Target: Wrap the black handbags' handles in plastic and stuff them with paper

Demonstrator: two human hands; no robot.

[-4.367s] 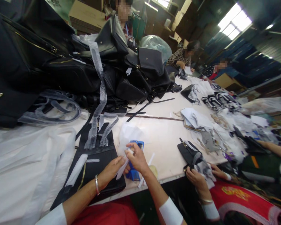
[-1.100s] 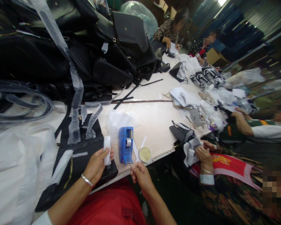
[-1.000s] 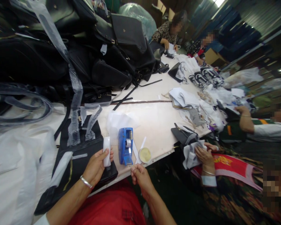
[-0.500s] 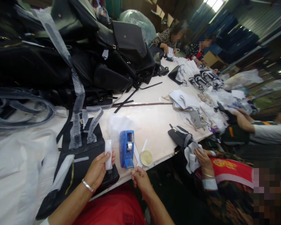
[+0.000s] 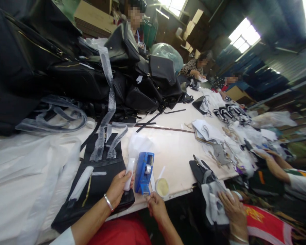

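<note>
My left hand [image 5: 118, 189] is closed around a narrow piece wrapped in white [image 5: 130, 170], held tilted over the right side of a black leather bag [image 5: 108, 183]. The bag lies flat, with a gold zipper and straps wrapped in clear plastic [image 5: 100, 146]. Just right of the wrapped piece stands a blue tape dispenser [image 5: 140, 172] with a small roll in it. At the dispenser's front lip, my right hand [image 5: 156, 206] pinches with its fingertips; whatever sits between them is too small to make out. A round tub with yellowish contents [image 5: 162, 187] is beside that hand.
Black bags [image 5: 153, 81] are piled high at the back left. White sheeting [image 5: 20, 177] covers the left side. A stack of papers [image 5: 206, 131] lies to the right. A co-worker's hand [image 5: 232, 207] holds a black bag with white paper close by on my right; other people sit farther off.
The camera view has tilted up and turned left, so the scene sits lower and farther right. The white-wrapped piece leans more. My right hand stays at the dispenser's lip.
</note>
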